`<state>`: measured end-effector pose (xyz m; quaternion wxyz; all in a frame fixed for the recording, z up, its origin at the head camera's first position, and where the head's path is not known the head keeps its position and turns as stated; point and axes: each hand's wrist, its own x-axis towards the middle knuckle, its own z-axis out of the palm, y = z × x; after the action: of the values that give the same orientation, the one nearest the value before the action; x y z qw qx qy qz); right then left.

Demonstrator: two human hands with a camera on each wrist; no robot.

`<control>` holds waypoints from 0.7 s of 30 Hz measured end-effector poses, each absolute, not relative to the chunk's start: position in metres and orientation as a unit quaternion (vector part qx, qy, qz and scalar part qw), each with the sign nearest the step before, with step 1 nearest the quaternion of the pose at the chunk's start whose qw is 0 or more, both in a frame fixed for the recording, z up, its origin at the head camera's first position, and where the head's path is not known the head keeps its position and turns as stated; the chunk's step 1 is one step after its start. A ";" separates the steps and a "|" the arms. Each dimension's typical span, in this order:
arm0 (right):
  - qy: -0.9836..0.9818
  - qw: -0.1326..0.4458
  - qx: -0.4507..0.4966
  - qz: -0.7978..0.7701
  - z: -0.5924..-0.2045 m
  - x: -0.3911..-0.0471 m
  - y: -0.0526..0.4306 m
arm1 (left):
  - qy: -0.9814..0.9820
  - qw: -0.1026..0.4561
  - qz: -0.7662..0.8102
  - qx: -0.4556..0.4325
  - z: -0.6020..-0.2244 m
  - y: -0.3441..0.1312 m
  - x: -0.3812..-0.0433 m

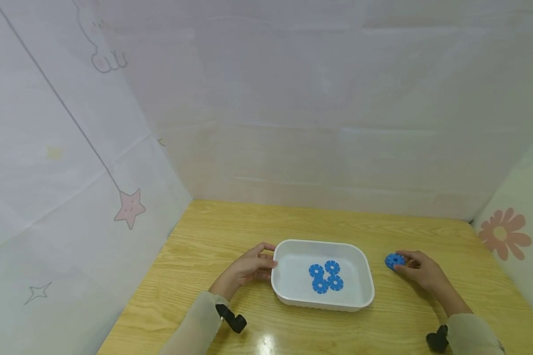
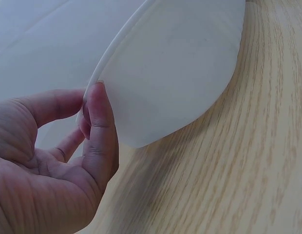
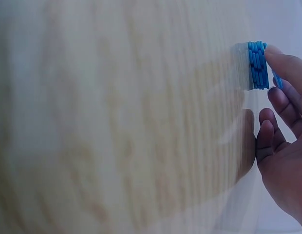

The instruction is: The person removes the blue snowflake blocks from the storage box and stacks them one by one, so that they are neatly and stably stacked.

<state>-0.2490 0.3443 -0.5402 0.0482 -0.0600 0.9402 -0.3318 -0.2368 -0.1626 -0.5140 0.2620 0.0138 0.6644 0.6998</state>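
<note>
A white plastic tray (image 1: pixel 288 292) sits on the table with several blue notched discs (image 1: pixel 320 285) lying flat inside it. My left hand (image 1: pixel 252 266) pinches the tray's left rim; in the left wrist view the thumb of this left hand (image 2: pixel 58 165) lies against the outer wall. To the right of the tray stands a short stack of blue notched discs (image 3: pixel 258 66). My right hand (image 1: pixel 422 270) is at that stack. Its thumb and finger pinch one blue disc (image 3: pixel 277 80), tilted slightly apart from the others. The other fingers of the right hand (image 3: pixel 287 161) are loosely bent.
The wooden table (image 1: pixel 231 222) extends around the tray. Pale printed cloth (image 1: pixel 320 113) hangs behind and along both sides. Black straps (image 1: pixel 232 318) are on both wrists, over light sleeves.
</note>
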 end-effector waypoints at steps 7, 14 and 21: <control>0.940 0.055 -0.059 -0.332 -0.542 -0.251 0.344 | 0.664 0.261 0.701 0.013 -0.515 -0.163 -0.237; 0.938 0.059 -0.058 -0.336 -0.542 -0.252 0.343 | 0.664 0.259 0.701 0.015 -0.516 -0.163 -0.238; 0.936 0.060 -0.066 -0.342 -0.543 -0.252 0.342 | 0.663 0.260 0.702 0.010 -0.515 -0.162 -0.238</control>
<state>-0.2517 0.3421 -0.5426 0.0597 -0.0657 0.9356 -0.3417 -0.2377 -0.1623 -0.5153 0.2604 0.0102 0.6630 0.7018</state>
